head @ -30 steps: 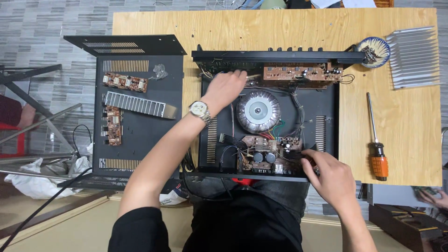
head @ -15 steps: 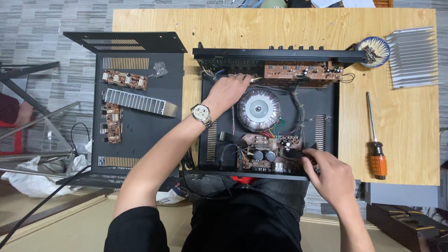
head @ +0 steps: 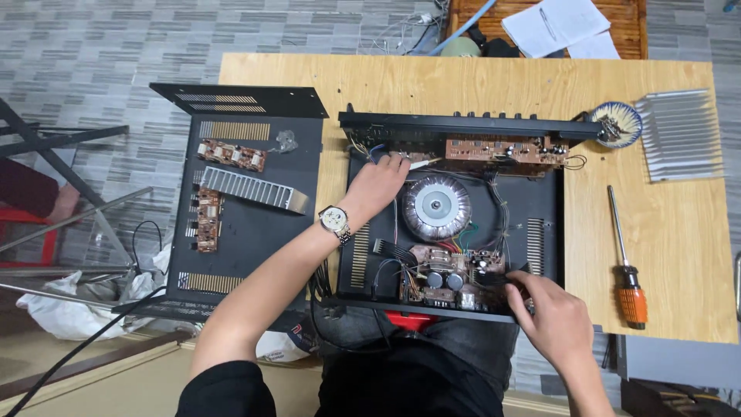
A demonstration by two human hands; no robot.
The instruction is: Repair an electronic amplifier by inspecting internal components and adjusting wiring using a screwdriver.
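Wooden table (head: 494,85) on grey tile floor (head: 108,46). Open amplifier chassis (head: 540,232) lies at table's front edge, long axis left-right, front panel away from you. Left hand (head: 376,188) rests inside, grip unclear; right hand (head: 557,318) pinches rear edge w/ fingers.

A single head-worn camera looks almost straight down from well above onto the wooden table (head: 494,81) and the open amplifier chassis (head: 540,232); the near edge probably sits against the person's lap. No second view shares it.

Repair workshop: opened amplifier chassis (head: 455,224), screwdriver (head: 627,266), wooden bench (head: 671,255).
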